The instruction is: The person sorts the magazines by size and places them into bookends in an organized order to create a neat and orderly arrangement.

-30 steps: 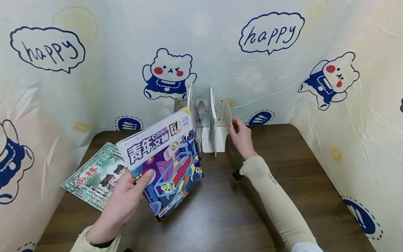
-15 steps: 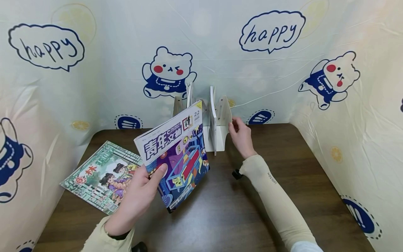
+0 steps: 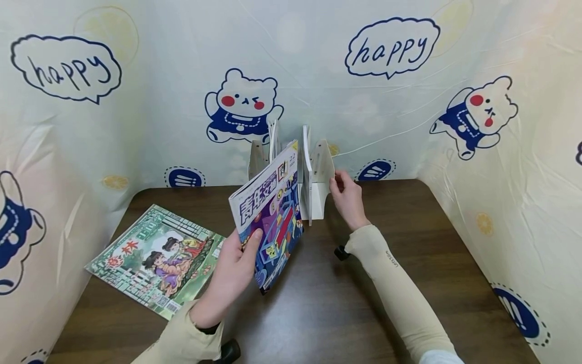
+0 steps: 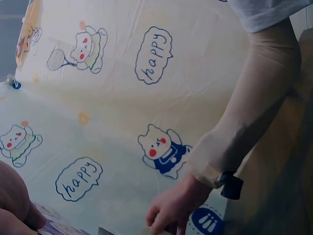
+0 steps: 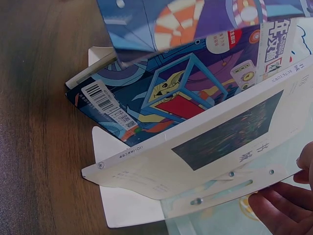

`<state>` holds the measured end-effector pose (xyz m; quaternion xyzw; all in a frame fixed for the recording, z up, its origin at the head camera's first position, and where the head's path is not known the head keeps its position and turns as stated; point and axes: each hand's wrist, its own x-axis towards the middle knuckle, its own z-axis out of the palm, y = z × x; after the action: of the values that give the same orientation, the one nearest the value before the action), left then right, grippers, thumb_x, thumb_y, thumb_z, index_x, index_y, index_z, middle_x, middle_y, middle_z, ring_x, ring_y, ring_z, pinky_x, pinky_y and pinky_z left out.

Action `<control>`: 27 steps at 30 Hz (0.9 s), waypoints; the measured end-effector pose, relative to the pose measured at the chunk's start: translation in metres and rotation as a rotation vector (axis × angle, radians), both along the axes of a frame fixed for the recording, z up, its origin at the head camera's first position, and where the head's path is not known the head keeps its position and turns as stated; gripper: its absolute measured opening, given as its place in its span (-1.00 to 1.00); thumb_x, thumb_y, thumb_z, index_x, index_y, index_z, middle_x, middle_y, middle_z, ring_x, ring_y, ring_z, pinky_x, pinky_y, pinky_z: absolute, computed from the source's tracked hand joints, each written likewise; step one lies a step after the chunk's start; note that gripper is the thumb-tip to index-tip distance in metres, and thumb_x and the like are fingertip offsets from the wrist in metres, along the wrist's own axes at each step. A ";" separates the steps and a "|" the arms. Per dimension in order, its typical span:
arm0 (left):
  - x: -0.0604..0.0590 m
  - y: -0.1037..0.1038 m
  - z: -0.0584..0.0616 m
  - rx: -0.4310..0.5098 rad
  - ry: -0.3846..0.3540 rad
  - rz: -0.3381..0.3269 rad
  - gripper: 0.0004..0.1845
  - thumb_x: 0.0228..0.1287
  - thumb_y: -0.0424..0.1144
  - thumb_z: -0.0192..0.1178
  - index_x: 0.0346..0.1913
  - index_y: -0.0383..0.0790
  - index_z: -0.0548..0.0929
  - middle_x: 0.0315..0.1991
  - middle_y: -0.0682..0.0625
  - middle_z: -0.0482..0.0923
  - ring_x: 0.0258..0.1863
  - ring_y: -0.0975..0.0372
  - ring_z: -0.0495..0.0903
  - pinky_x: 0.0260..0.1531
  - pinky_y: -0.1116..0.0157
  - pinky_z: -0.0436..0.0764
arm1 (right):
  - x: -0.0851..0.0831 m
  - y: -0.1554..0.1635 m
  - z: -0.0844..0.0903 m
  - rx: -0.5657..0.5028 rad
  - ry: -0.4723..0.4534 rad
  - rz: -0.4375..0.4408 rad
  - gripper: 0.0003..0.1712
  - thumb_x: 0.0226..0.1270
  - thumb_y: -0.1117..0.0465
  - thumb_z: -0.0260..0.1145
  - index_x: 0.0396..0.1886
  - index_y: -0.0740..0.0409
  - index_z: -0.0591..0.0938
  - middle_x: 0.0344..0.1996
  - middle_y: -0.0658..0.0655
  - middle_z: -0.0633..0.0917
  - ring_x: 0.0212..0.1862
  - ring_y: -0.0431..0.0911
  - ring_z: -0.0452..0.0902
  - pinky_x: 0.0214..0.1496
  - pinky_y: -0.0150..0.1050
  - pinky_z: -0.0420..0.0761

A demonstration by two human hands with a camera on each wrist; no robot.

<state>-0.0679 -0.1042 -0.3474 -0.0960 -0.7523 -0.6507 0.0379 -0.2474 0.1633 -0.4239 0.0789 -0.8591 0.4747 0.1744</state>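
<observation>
My left hand (image 3: 232, 273) grips a magazine (image 3: 275, 222) with a purple and blue cover, thumb over its front and the other fingers hidden behind. The magazine is tilted, its upper right corner overlapping the white book rack (image 3: 324, 167). My right hand (image 3: 349, 199) pinches the rack's right upright plate between thumb and fingers. Inside the rack stands a thin white book (image 5: 230, 132) with a dark picture. Beyond it in the right wrist view, a blue and purple magazine (image 5: 171, 88) shows a barcode. Several pale-edged booklets (image 3: 273, 139) stand at the rack's left.
A green magazine (image 3: 156, 258) with two drawn children lies flat on the brown table (image 3: 364, 313) at the left. Printed cloth walls (image 3: 382, 116) rise behind and along both sides of the table. A white cord (image 3: 386, 137) runs across the back cloth.
My left hand has carried the magazine rightward toward the rack, turning it more edge-on. More of the green magazine shows. My right hand stays at the rack's plate.
</observation>
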 end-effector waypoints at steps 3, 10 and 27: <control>-0.004 0.007 -0.005 -0.002 0.038 0.018 -0.49 0.68 -0.27 -0.05 0.58 -0.22 0.29 0.45 -0.27 0.44 0.30 -0.18 0.57 0.17 -0.21 0.60 | 0.000 0.000 0.000 0.000 0.003 0.000 -0.69 0.63 0.22 0.18 0.21 0.27 0.59 0.03 0.32 0.72 -0.05 0.13 0.67 -0.01 0.04 0.75; -0.013 0.020 -0.015 0.016 0.134 0.082 -0.51 0.66 -0.34 -0.03 0.54 -0.29 0.33 0.43 -0.26 0.47 0.29 -0.15 0.58 0.20 -0.21 0.59 | 0.000 0.000 -0.001 -0.008 0.000 0.011 -0.68 0.64 0.20 0.17 0.22 0.25 0.60 0.03 0.30 0.72 -0.03 0.11 0.67 0.02 0.04 0.75; -0.037 0.042 -0.029 -0.049 0.281 0.157 -0.53 0.63 -0.40 -0.02 0.51 -0.25 0.41 0.43 -0.20 0.48 0.32 -0.08 0.56 0.24 -0.19 0.57 | 0.001 0.000 -0.002 -0.018 -0.003 0.013 -0.65 0.64 0.19 0.17 0.24 0.27 0.60 0.03 0.28 0.72 -0.05 0.09 0.66 -0.03 0.03 0.76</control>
<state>-0.1050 -0.0621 -0.3762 -0.1278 -0.7603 -0.6075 0.1911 -0.2468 0.1633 -0.4255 0.0822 -0.8545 0.4837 0.1706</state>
